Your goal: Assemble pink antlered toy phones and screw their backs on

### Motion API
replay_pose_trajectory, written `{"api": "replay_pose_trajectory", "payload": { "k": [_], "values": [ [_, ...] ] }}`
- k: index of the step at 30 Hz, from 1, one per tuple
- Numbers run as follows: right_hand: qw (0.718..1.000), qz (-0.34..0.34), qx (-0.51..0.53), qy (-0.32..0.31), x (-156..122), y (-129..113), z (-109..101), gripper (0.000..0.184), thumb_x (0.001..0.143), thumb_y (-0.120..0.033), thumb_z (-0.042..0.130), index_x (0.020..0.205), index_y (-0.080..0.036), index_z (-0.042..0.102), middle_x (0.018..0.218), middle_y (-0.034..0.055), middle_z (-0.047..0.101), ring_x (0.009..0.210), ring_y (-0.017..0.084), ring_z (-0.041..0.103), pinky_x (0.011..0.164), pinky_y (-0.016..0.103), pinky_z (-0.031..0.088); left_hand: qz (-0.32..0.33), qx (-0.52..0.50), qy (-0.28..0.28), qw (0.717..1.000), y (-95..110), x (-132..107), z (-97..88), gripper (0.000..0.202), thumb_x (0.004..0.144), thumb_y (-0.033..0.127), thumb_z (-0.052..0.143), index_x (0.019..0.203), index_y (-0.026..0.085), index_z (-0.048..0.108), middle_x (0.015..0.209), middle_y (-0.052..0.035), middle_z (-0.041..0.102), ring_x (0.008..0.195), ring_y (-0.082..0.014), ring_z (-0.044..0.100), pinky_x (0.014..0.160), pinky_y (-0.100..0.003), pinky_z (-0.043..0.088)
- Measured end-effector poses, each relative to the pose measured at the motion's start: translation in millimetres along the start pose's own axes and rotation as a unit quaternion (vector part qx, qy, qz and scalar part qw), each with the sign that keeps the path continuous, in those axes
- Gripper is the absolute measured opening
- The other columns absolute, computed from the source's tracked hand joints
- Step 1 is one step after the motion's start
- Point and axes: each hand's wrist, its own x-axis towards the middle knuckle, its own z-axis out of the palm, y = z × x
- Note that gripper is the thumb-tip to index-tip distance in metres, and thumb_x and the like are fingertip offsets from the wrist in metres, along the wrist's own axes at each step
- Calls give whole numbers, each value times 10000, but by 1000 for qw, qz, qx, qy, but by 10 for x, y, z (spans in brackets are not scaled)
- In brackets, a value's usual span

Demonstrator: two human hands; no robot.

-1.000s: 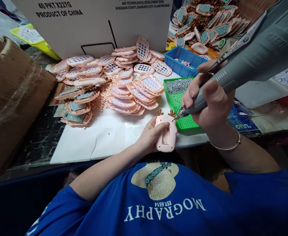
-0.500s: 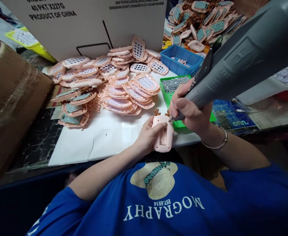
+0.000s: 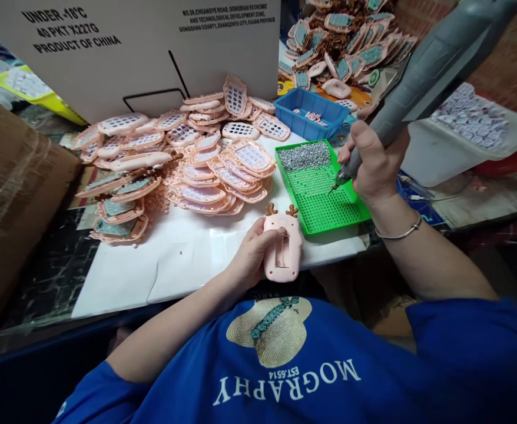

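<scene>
My left hand (image 3: 252, 250) is closed around the left side of a pink plastic toy phone (image 3: 291, 253) with brown antlers, its thumb lying across the back. An open battery slot and corner screw holes face up. In my right hand (image 3: 380, 162) is a grey electric screwdriver (image 3: 421, 88), gripped near its lower end. The bit points down over the green perforated tray (image 3: 320, 203), apart from the phone. Silver screws (image 3: 305, 156) are heaped at the tray's far end.
Several pink shell halves with white keypads (image 3: 223, 171) are piled on the white table. More shells with teal boards (image 3: 123, 218) lie at left. A blue bin (image 3: 305, 109) of small pink parts, a white tub (image 3: 453, 144), a printed carton (image 3: 143, 53) and a brown box (image 3: 15, 200) surround them.
My right hand has moved the screwdriver away from the phone, up and to the right, over the green tray. My left hand still holds the phone. The camera view has shifted slightly.
</scene>
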Motion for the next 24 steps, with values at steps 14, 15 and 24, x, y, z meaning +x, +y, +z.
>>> {"api": "replay_pose_trajectory", "payload": {
  "k": [14,15,24],
  "values": [
    [998,23,-47,19,5,204,-97,263,747,-531,781,894,-409,600,646,-87,588,488,171,479,515,362,397,3,-3,-16,1000,-4,-25,-11,402,654,245,783,986,176,566,866,-16,695,721,-164,663,681,-288,524],
    [999,20,-42,19,13,144,-67,251,748,-518,778,890,-409,602,644,-84,585,484,171,475,509,358,392,5,-3,-18,1000,-10,-29,-12,402,658,246,785,985,179,562,871,-14,693,725,-162,662,690,-290,523],
    [989,41,130,-51,-306,-684,557,181,764,-443,757,858,-334,649,600,-39,424,430,145,404,413,331,300,39,-15,-52,998,-104,-9,-53,395,704,260,791,1008,197,547,935,-10,687,793,-156,641,772,-308,506]
  ]
}}
